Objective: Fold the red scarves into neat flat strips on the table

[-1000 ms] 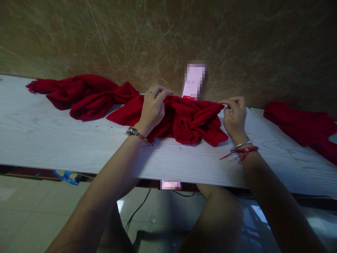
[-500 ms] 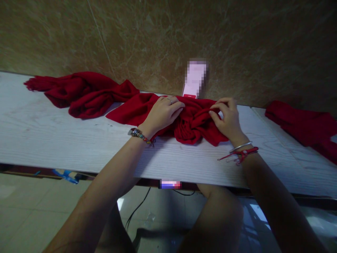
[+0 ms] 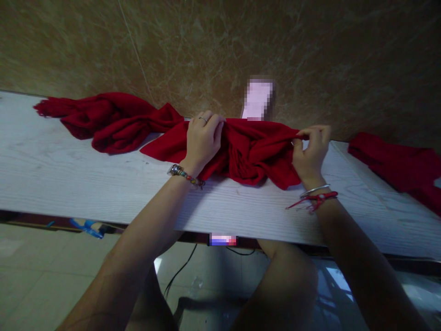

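Note:
A crumpled red scarf (image 3: pixel 246 156) lies in front of me, gathered into a swirl of folds at its middle. My left hand (image 3: pixel 205 140) is closed on its back edge, thumb and fingers together with the cloth between them. At the right end, my right hand (image 3: pixel 312 149) pinches a fold and draws it outward. Left of my left hand lies a bunched length of red cloth (image 3: pixel 117 122) with a fringed end; I cannot tell whether it joins the piece I hold.
More red cloth (image 3: pixel 396 161) lies at the right of the white wood-grain table (image 3: pixel 86 184). A blurred pink-white flat object (image 3: pixel 257 99) leans on the brown marbled wall (image 3: pixel 193 55) behind the scarf. Below the front edge are a blue item (image 3: pixel 87 227) and a black cable (image 3: pixel 182 271).
Both hands first came inward over the folds, then moved apart again. My right hand now holds a fold and has pulled it to the right, stretching the upper edge straighter.

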`<act>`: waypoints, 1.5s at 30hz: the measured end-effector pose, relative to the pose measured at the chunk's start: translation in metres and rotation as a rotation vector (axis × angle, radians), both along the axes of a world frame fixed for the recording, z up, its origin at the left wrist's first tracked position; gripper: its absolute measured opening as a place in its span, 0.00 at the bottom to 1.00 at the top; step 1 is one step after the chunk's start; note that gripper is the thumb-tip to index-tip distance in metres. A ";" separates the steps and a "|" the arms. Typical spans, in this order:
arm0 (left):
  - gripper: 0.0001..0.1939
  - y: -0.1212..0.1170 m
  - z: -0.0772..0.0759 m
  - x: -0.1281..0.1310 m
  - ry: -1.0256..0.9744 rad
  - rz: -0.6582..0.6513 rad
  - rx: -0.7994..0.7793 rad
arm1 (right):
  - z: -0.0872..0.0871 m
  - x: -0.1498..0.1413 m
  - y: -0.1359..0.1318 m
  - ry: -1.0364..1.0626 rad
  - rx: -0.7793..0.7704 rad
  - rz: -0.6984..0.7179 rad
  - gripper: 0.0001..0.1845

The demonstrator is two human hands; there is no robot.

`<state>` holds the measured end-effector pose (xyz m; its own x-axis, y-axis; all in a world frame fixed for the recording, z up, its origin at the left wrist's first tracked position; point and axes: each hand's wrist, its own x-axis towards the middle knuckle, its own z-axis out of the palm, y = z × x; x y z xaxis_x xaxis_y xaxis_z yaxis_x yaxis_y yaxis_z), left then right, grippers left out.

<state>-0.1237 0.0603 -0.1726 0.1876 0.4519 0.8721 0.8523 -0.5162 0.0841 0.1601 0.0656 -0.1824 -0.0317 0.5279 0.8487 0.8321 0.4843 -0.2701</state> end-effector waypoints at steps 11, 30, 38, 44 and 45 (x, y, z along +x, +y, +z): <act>0.13 0.012 -0.009 -0.005 -0.073 -0.061 -0.104 | -0.009 0.007 0.013 0.061 -0.137 0.025 0.10; 0.11 -0.009 0.005 0.016 0.251 -0.268 -0.238 | 0.005 -0.014 -0.008 -0.253 -0.064 0.089 0.08; 0.14 -0.007 0.003 0.013 0.106 -0.164 -0.187 | 0.000 -0.012 -0.005 -0.208 -0.036 0.030 0.08; 0.13 -0.001 0.001 0.005 -0.029 -0.056 -0.114 | -0.002 -0.002 0.005 -0.082 0.000 -0.029 0.07; 0.13 0.001 0.000 0.003 -0.055 -0.045 -0.109 | -0.002 0.001 0.007 -0.048 0.007 -0.042 0.07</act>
